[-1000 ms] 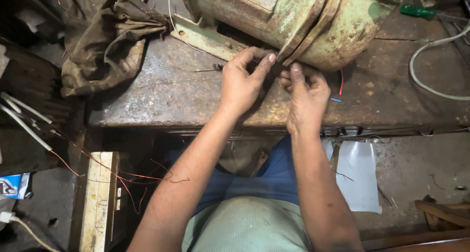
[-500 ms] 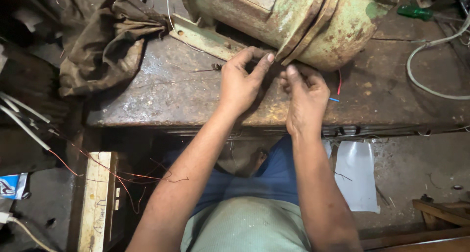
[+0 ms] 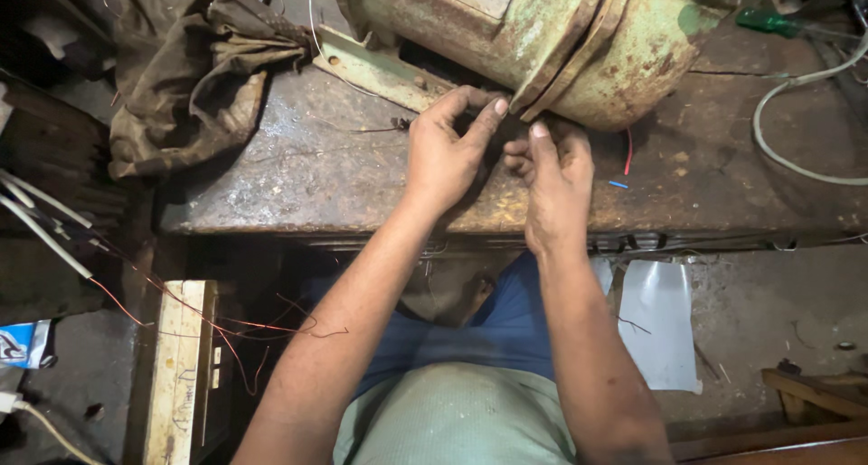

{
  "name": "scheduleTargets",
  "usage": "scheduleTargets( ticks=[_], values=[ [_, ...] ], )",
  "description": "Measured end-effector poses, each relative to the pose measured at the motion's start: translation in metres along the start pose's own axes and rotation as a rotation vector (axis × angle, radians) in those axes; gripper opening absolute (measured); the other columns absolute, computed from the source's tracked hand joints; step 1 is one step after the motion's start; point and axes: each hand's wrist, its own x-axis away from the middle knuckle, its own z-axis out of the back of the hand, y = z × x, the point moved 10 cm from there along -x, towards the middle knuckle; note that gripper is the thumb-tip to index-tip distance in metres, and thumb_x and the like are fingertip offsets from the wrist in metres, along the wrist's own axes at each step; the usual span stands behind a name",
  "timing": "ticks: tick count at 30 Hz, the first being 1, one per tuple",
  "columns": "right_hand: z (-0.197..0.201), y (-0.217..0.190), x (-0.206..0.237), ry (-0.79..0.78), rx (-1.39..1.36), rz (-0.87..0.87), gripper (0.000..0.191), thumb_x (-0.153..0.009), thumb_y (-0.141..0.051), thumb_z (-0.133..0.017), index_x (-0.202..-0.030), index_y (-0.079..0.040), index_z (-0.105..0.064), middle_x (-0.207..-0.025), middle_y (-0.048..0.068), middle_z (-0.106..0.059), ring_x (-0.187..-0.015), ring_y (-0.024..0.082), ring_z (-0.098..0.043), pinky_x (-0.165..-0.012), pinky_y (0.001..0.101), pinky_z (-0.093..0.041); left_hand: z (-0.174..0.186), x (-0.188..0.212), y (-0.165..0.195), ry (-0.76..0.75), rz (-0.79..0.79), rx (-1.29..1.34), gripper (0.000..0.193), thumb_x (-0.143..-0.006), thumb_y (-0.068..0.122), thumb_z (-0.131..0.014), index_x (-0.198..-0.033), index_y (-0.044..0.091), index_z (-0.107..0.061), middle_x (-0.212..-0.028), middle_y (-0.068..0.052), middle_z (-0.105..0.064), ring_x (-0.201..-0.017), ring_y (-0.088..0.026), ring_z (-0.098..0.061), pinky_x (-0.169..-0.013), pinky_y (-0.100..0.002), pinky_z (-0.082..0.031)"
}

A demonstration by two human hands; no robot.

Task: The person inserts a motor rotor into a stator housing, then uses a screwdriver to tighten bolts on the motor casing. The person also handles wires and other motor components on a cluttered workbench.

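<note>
A: Left hand?
B: Palm down on the bench, fingers curled narrow, thumb and forefinger pinched at the seam under the motor. Something thin and dark between the tips, prob. a wire end; too small to tell for sure.

A: Right hand?
B: Just beside the left, nearly touching. Forefinger straight up against the lower edge of the motor's end cap, other fingers folded in. Whether anything is gripped: can't tell, hidden in shadow.

A: Motor itself?
B: Big old housing, pale green paint, lots of rust. Lying on its side across the top centre of the workbench, flanged joint right above both hands. Flat green mounting foot sticking out to the left, w/ bolt holes.

A: Farther out?
B: Short red wire scrap and a tiny blue bit on the bench, just right of the right hand. Dirty brown rag heaped at the bench's left end, well apart from the hands. White cable looping at far right. Green-handled screwdriver top right, behind the motor.

A: Below the bench?
B: Lap in blue trousers, pale green shirt. White sheet on the floor at right. Wooden plank at left, thin red wires trailing over it.
</note>
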Motion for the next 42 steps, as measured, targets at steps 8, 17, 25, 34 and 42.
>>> scheduleTargets(
  ticks=[8,17,25,34,42],
  values=[
    [-0.001,0.007,-0.002,0.008,-0.005,-0.062,0.021,-0.104,-0.025,-0.063,-0.11,-0.005,-0.06,-0.09,0.003,-0.063,-0.071,0.011,-0.062,-0.06,0.025,-0.049,-0.001,0.001,-0.001,-0.006,0.0,0.02,0.016,-0.095,0.021,-0.075,-0.098,0.005,-0.075,-0.088,-0.006,-0.077,-0.079,-0.01,-0.069,-0.075,-0.028,-0.056],
    [-0.005,0.013,0.002,0.001,-0.228,-0.071,0.017,-0.105,-0.021,-0.07,-0.104,-0.008,-0.06,-0.094,0.002,-0.061,-0.079,0.011,-0.059,-0.069,0.0267,-0.049,-0.001,0.0,-0.002,-0.007,0.006,0.017,0.016,-0.094,0.021,-0.075,-0.099,0.005,-0.076,-0.087,-0.007,-0.077,-0.079,-0.01,-0.07,-0.075,-0.028,-0.056],
    [-0.004,0.007,0.004,0.023,-0.255,-0.042,0.018,-0.101,-0.013,-0.072,-0.113,-0.006,-0.061,-0.102,0.003,-0.063,-0.084,0.012,-0.061,-0.075,0.0277,-0.052,0.001,0.0,-0.003,0.016,0.025,-0.01,0.016,-0.093,0.021,-0.076,-0.097,0.005,-0.076,-0.086,-0.007,-0.077,-0.077,-0.011,-0.07,-0.073,-0.028,-0.056],
    [-0.002,0.011,0.003,0.049,-0.285,-0.06,0.018,-0.098,-0.012,-0.068,-0.114,-0.01,-0.06,-0.107,0.002,-0.065,-0.086,0.012,-0.064,-0.075,0.0273,-0.054,0.0,0.0,-0.005,-0.006,0.045,-0.008,0.016,-0.093,0.021,-0.075,-0.097,0.005,-0.076,-0.085,-0.007,-0.076,-0.074,-0.012,-0.068,-0.071,-0.029,-0.056],
    [-0.001,0.016,-0.001,0.042,-0.297,-0.074,0.014,-0.101,-0.014,-0.067,-0.11,-0.007,-0.059,-0.103,0.004,-0.065,-0.083,0.014,-0.064,-0.071,0.028,-0.054,-0.001,0.0,0.002,0.0,-0.041,-0.013,0.016,-0.094,0.02,-0.075,-0.096,0.005,-0.075,-0.088,-0.008,-0.077,-0.079,-0.011,-0.071,-0.074,-0.029,-0.056]
  ],
)
